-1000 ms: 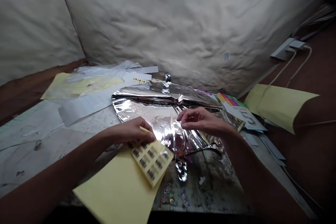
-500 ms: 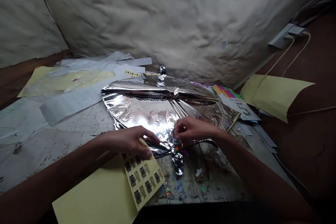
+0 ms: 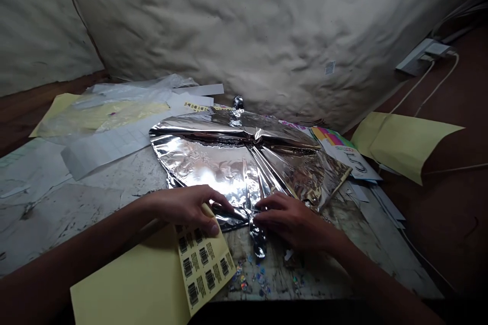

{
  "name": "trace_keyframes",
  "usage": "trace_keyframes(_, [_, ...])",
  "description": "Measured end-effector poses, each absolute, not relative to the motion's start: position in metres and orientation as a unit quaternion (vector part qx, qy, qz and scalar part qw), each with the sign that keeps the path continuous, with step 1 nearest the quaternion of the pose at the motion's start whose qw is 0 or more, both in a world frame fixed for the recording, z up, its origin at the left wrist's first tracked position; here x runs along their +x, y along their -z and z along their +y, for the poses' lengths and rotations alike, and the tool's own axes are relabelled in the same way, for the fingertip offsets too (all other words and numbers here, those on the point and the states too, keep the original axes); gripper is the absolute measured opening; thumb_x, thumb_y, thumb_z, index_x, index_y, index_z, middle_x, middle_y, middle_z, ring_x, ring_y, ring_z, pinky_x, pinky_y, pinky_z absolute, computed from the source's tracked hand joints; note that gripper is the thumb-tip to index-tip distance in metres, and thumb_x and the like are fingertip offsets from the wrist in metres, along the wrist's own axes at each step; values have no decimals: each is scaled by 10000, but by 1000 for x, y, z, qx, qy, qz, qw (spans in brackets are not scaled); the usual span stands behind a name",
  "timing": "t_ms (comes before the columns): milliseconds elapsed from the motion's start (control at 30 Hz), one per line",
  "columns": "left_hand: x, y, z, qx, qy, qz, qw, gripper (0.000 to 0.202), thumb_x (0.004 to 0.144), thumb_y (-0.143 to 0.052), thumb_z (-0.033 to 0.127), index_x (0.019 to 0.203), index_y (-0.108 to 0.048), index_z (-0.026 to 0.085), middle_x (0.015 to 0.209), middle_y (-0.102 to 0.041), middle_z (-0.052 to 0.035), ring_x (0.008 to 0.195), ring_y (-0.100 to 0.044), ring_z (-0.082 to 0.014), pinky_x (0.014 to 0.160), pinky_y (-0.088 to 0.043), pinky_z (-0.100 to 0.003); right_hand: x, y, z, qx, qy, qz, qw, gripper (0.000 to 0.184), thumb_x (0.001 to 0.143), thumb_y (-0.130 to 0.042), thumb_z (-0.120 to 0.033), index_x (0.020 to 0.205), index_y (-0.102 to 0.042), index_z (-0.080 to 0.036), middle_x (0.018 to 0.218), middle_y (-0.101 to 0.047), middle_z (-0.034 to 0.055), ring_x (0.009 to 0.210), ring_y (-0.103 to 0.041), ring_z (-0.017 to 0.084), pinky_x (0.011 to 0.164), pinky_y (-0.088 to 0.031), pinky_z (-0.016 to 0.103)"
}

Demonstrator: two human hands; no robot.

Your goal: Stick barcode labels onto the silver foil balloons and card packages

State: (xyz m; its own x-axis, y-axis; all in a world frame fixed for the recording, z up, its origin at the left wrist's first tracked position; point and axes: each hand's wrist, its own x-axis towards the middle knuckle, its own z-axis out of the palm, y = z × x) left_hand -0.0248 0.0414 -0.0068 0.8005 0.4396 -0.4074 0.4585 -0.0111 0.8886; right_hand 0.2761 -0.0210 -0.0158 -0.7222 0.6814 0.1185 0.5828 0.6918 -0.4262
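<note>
My left hand (image 3: 183, 209) is closed on a yellow sheet of barcode stickers (image 3: 204, 269), the thumb on top of it. Its index finger reaches out onto the edge of a flat silver foil balloon (image 3: 206, 162), which is creased and partly folded. My right hand (image 3: 299, 218) rests at the balloon's near edge, fingers stretched out to the left. Those fingertips touch the top of the balloon's narrow foil tail (image 3: 258, 241), which points towards me. Whether a sticker lies under them is hidden.
Clear plastic and papers (image 3: 102, 147) lie at the left. Printed packaging with a 5 (image 3: 356, 162) sits at the right, near a hanging yellow sheet (image 3: 404, 142). Shiny confetti bits (image 3: 261, 279) are scattered along the front edge. A power strip (image 3: 415, 58) is on the right wall.
My right hand has come down and towards me; its pinch over the tail, where a small label showed, has become outstretched fingers on the foil. The left hand still holds the sticker sheet.
</note>
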Motion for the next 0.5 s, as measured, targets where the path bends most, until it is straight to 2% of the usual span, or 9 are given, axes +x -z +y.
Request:
trace_keyframes(100, [-24, 5, 41, 726, 4, 301, 619, 473, 714, -767, 311, 1179, -677, 322, 1210, -682, -2, 1034, -665, -236, 875, -513, -281, 282, 25, -25, -321, -165, -918, 163, 255, 930, -558, -187, 1134, -681, -278, 1130, -684, 68, 956, -615, 202, 801, -491, 356])
trace_keyframes(233, [-22, 2, 39, 727, 3, 279, 627, 477, 716, -768, 296, 1183, -674, 321, 1247, -664, -6, 1148, -610, -253, 955, -480, -309, 282, 35, -20, -336, -210, -896, 201, 190, 934, -563, -210, 1043, -714, -247, 1000, -701, 64, 905, -627, 184, 782, -495, 331])
trace_keyframes(367, [-19, 3, 32, 738, -12, 273, 617, 544, 697, -781, 295, 1222, -648, 339, 1278, -646, 1, 1149, -608, -258, 954, -481, -316, 281, 31, -9, -379, -315, -840, 227, 107, 882, -649, -288, 893, -728, -216, 883, -680, 48, 804, -641, 167, 732, -507, 306])
trace_keyframes(500, [-17, 7, 23, 756, -22, 253, 604, 654, 718, -763, 336, 1337, -551, 350, 1331, -608, -7, 1179, -585, -274, 961, -474, -314, 284, 19, 7, -382, -458, -772, 218, 193, 838, -691, -372, 830, -731, -184, 849, -687, 47, 808, -642, 178, 759, -499, 317])
